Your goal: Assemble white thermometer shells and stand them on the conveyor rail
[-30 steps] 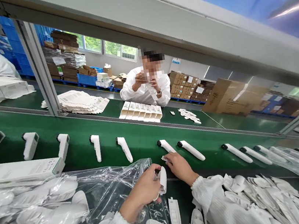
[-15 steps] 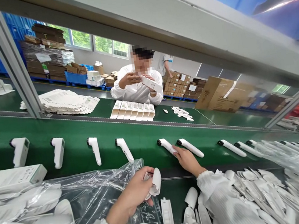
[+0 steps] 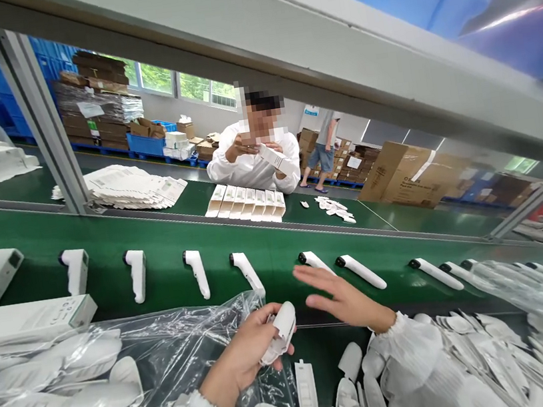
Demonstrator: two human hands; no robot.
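My left hand (image 3: 252, 351) is closed round a small white plastic cover piece (image 3: 282, 330), held just above the near edge of the green conveyor belt (image 3: 268, 248). My right hand (image 3: 343, 298) hovers open with fingers stretched out to the left, holding nothing, right beside a white handheld thermometer (image 3: 316, 262) on the belt. A row of several such thermometers runs along the belt, such as the one further left (image 3: 196, 272) and the one to the right (image 3: 360, 271).
A clear plastic bag of white shells (image 3: 99, 382) lies at left with a white box (image 3: 25, 319) behind it. Loose white covers (image 3: 475, 357) pile at right. Across the belt a person in white (image 3: 255, 155) handles a box behind a row of cartons (image 3: 246, 202).
My right hand has lifted off the thermometer on the belt and opened out. The left hand keeps its white cover. The thermometers have shifted in view.
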